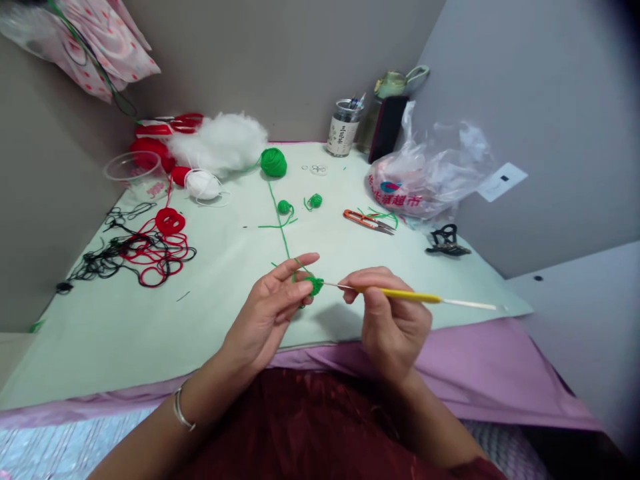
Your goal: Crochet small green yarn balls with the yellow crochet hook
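Between thumb and fingers, my left hand point(273, 303) pinches a small green crochet piece point(315, 286), its index finger stretched out with yarn over it. A green yarn strand point(280, 217) runs from that hand back to a green yarn ball point(273, 163). My right hand point(395, 320) grips a crochet hook point(410, 295) by its yellow handle. The hook's thin metal tip reaches the right edge of the green piece; whether it is through a stitch I cannot tell. Behind my hands lie two small green crocheted balls, one point(284, 207) left of the other point(315, 201), with loose tails.
Orange-handled thread snips point(369, 221) lie near green yarn scraps, beside a plastic bag point(420, 177). A black claw clip point(447, 241) is at right. Tangled black yarn point(107, 253) and red yarn point(171, 222) spread left. White stuffing point(220, 143) and a pen cup point(344, 130) stand behind.
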A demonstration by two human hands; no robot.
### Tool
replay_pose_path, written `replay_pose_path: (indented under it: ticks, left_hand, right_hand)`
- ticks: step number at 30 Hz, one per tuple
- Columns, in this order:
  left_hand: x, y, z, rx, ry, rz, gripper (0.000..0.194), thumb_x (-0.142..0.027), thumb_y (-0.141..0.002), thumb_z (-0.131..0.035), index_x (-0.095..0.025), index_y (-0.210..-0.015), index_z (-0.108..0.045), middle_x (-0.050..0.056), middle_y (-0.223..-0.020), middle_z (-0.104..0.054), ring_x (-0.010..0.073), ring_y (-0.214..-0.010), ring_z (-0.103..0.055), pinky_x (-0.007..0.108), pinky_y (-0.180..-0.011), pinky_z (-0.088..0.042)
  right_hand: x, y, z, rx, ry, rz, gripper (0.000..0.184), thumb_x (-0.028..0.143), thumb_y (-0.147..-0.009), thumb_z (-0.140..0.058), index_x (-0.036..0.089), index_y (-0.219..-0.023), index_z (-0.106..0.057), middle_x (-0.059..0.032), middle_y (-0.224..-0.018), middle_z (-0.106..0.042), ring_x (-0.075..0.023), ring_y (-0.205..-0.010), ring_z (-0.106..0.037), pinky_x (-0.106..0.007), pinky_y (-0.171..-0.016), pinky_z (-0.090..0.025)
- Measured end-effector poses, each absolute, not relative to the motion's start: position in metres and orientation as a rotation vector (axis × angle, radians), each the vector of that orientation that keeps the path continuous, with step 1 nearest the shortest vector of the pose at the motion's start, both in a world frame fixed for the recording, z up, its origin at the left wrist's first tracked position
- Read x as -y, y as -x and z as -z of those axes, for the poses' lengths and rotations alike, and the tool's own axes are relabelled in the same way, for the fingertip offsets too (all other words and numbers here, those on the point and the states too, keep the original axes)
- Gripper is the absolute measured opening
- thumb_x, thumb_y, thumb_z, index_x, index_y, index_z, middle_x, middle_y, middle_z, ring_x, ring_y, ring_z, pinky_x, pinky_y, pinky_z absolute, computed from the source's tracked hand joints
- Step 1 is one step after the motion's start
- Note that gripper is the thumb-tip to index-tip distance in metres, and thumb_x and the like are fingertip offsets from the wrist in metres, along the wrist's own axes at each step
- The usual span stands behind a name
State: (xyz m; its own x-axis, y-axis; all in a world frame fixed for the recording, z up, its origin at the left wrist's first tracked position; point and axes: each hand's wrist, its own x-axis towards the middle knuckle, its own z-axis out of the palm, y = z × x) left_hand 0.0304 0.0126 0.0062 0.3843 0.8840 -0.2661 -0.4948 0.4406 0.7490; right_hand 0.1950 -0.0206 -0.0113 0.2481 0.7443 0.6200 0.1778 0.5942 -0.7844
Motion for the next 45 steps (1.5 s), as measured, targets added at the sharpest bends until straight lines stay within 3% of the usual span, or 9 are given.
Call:
replay_pose_path:
  ticks: [4,9,12,15,21,29,35,40,45]
  left_hand:
    - [-0.008,-0.037,-0.005,-0.712,-0.806,-1.017,0.034,-0.024,-0.080,-0.090,-0.025,-0.114,-0.084,-0.001,-0.088,-0.068,0.0116,-0.086,-0.064,0.021,-0.085,-0.050]
    - [-0.006,-0.041,-0.001,-0.751,-0.786,-1.054,0.042,-0.026,-0.080,-0.092,-0.026,-0.121,-0.081,-0.002,-0.086,-0.070,0.0106,-0.080,-0.062,0.022,-0.083,-0.050]
    - [-0.010,-0.038,-0.002,-0.683,-0.612,-0.906,0.041,-0.028,-0.079,-0.092,-0.020,-0.118,-0.082,-0.004,-0.074,-0.063,0.0045,-0.056,-0.043,0.022,-0.078,-0.052]
    - [-0.016,-0.035,-0.005,-0.666,-0.535,-0.881,0.033,-0.025,-0.076,-0.091,-0.017,-0.108,-0.085,-0.008,-0.065,-0.053,0.0025,-0.050,-0.027,0.024,-0.081,-0.054]
    - [-0.012,-0.036,-0.006,-0.752,-0.838,-1.009,0.029,-0.025,-0.081,-0.088,-0.025,-0.110,-0.085,0.000,-0.087,-0.069,0.0131,-0.084,-0.060,0.023,-0.082,-0.048]
    - [-0.011,-0.027,0.003,-0.860,-1.065,-1.043,0.025,-0.030,-0.089,-0.082,-0.029,-0.113,-0.083,0.001,-0.091,-0.063,0.0163,-0.086,-0.056,0.027,-0.081,-0.043]
    - [-0.007,-0.032,0.001,-0.957,-1.172,-1.134,0.024,-0.021,-0.086,-0.083,-0.027,-0.110,-0.083,-0.001,-0.089,-0.065,0.0126,-0.072,-0.049,0.027,-0.077,-0.042]
    - [-0.007,-0.036,-0.001,-0.804,-0.834,-1.031,0.049,-0.027,-0.079,-0.091,-0.023,-0.126,-0.076,-0.001,-0.082,-0.068,0.0126,-0.073,-0.057,0.024,-0.070,-0.044]
    - [-0.015,-0.030,-0.007,-0.736,-0.616,-0.898,0.047,-0.024,-0.075,-0.092,-0.018,-0.120,-0.080,-0.001,-0.077,-0.065,0.0095,-0.067,-0.056,0.019,-0.056,-0.037]
  right_hand:
    - [0.017,-0.191,0.012,1.317,0.879,-0.604,0.020,0.019,-0.104,-0.061,0.026,-0.105,-0.079,-0.0041,-0.097,-0.079,-0.0176,-0.084,-0.071,-0.032,-0.071,-0.058]
    - [0.021,-0.190,0.021,1.589,0.958,-0.193,0.032,0.009,-0.099,-0.066,0.028,-0.121,-0.078,-0.0069,-0.107,-0.079,-0.0196,-0.094,-0.074,-0.033,-0.078,-0.062]
    - [0.023,-0.193,0.020,1.683,0.966,-0.014,0.035,0.007,-0.096,-0.068,0.027,-0.123,-0.078,-0.0088,-0.112,-0.079,-0.0206,-0.097,-0.075,-0.034,-0.080,-0.062]
    - [0.021,-0.196,0.014,1.472,0.987,-0.269,0.025,0.014,-0.101,-0.063,0.027,-0.115,-0.079,-0.0058,-0.099,-0.080,-0.0192,-0.085,-0.073,-0.034,-0.073,-0.061]
    - [0.015,-0.194,0.010,1.296,0.939,-0.652,0.016,0.026,-0.103,-0.065,0.026,-0.101,-0.081,-0.0032,-0.094,-0.079,-0.0155,-0.073,-0.067,-0.031,-0.067,-0.057]
    - [0.013,-0.199,0.019,1.132,0.891,-0.901,0.022,0.034,-0.107,-0.059,0.023,-0.099,-0.076,-0.0036,-0.091,-0.080,-0.0139,-0.068,-0.068,-0.030,-0.067,-0.057]
    - [0.020,-0.197,0.015,1.476,0.993,-0.468,0.021,0.020,-0.107,-0.054,0.024,-0.109,-0.075,-0.0051,-0.096,-0.079,-0.0159,-0.077,-0.072,-0.032,-0.071,-0.061]
    - [0.023,-0.194,0.022,1.752,0.997,0.083,0.029,0.014,-0.101,-0.064,0.029,-0.122,-0.076,-0.0078,-0.104,-0.079,-0.0200,-0.091,-0.076,-0.033,-0.075,-0.064]
    - [0.021,-0.195,0.015,1.355,0.962,-0.384,0.021,0.024,-0.106,-0.058,0.026,-0.108,-0.079,-0.0052,-0.093,-0.077,-0.0173,-0.072,-0.071,-0.033,-0.065,-0.061]
